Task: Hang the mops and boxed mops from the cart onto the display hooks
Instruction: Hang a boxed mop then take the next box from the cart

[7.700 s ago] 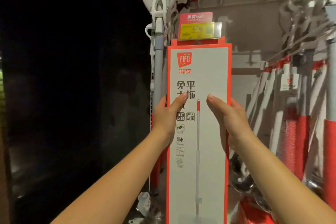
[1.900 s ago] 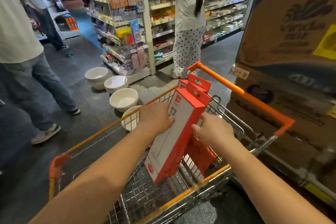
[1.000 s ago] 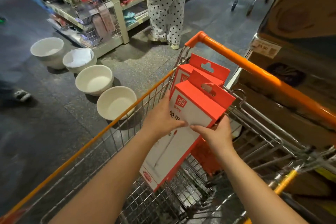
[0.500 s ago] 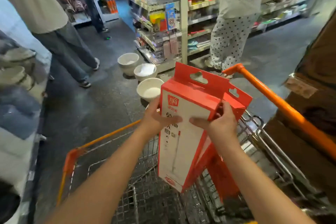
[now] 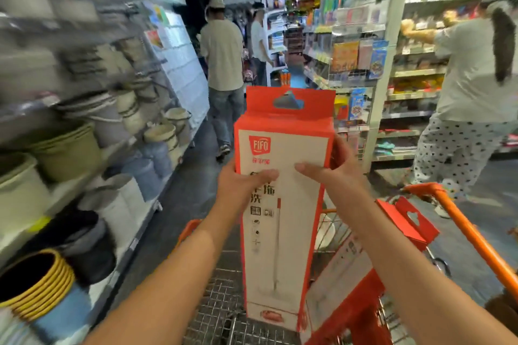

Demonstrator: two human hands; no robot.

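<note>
I hold a tall white boxed mop (image 5: 283,238) with orange-red edges and a hang tab upright above the cart. My left hand (image 5: 242,185) grips its left edge, thumb across the front. My right hand (image 5: 332,173) grips the right edge, thumb on the front too. Another boxed mop (image 5: 364,258) leans inside the orange wire cart (image 5: 473,235) at the lower right. No display hooks are in view.
Shelves of stacked buckets and basins (image 5: 84,148) line the left side. Two people (image 5: 222,64) stand ahead in the aisle. A person in dotted trousers (image 5: 471,109) works at the goods shelving (image 5: 361,64) on the right.
I have lifted the boxed mop up out of the cart and turned it upright. My view has swung up along the aisle.
</note>
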